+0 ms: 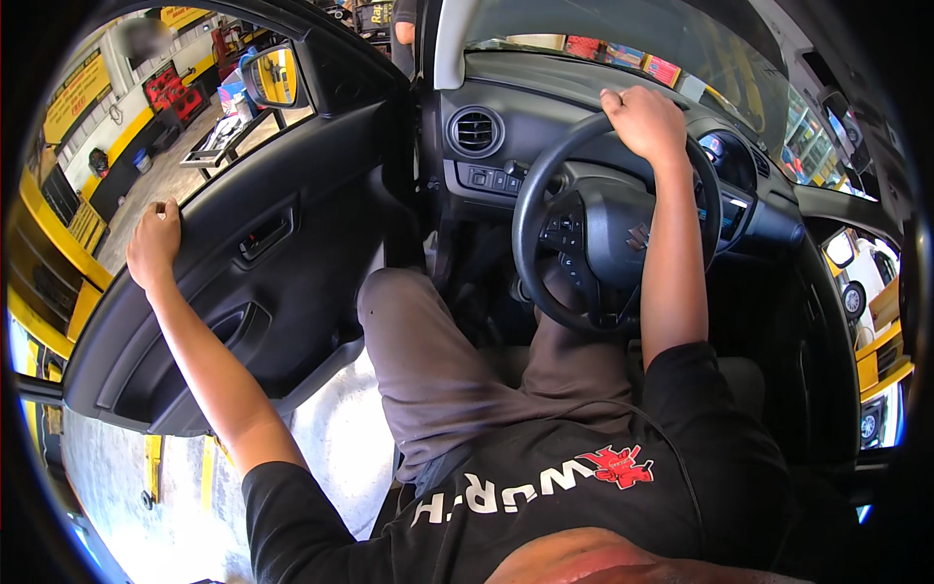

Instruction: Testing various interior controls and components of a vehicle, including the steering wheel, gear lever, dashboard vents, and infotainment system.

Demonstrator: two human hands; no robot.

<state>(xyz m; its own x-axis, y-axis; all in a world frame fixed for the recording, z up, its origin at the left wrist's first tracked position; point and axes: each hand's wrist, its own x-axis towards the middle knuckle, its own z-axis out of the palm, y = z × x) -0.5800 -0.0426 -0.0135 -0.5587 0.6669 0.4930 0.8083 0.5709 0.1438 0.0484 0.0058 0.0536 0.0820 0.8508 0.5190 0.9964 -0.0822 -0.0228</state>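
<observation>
I sit in the driver's seat of a car with the door standing open on my left. My left hand (154, 243) is closed over the top edge of the black car door (321, 209), toward its rear end, with the arm stretched out. At the top of the black steering wheel (526, 229), my right hand (650, 125) is wrapped round the rim, its thumb pointing left. My right forearm crosses in front of the wheel's right side and hides part of the hub and the instrument cluster (725, 156).
The door carries an inner handle (265, 237) and a side mirror (274, 78). A round air vent (475, 131) sits left of the wheel. Outside are a workshop trolley (229, 141), yellow metal posts (63, 263) and part of another person (404, 21). Pale floor (331, 443) shows below the door.
</observation>
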